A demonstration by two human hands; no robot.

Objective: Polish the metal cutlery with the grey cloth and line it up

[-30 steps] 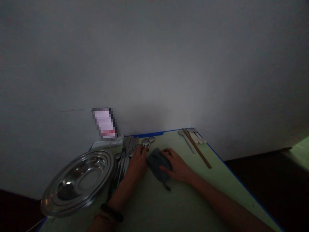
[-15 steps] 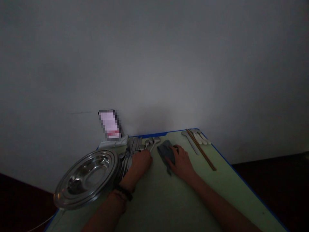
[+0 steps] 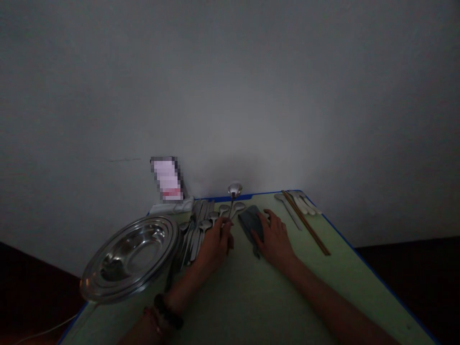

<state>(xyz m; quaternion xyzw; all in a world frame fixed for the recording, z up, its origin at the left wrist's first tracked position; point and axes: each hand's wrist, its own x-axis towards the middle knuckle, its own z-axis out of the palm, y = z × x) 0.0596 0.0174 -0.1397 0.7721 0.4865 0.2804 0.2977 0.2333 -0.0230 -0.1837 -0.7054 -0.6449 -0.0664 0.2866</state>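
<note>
1. Against the plain grey wall (image 3: 251, 96) stands the pale green, blue-edged bench (image 3: 269, 302).
2. Near its left edge sits a wide, round, shiny steel dish (image 3: 140, 256).
3. Right of the dish, towards the far edge, lies a crowded group of silver metal cutlery (image 3: 201, 230).
4. Beside that group, the left hand (image 3: 217, 239) pinches a handle between thumb and fingers.
5. Mid-bench, the right hand (image 3: 275, 239) curves, fingers partly spread, over the grey cloth's right end, touching it; I cannot tell how firmly it grips.
6. By the far left corner, a dark-framed phone (image 3: 168, 179), its screen blurred, leans above a folded white cloth (image 3: 172, 207).
7. Between the hands, the crumpled grey cloth (image 3: 251, 223) lies on the bench.
8. Near the far right corner rest slim brown chopsticks (image 3: 305, 222), a silver spoon and white-handled utensils (image 3: 305, 205).
9. Held by the left hand, a shiny metal spoon (image 3: 235, 190) tilts up, bowl towards the far edge.
</note>
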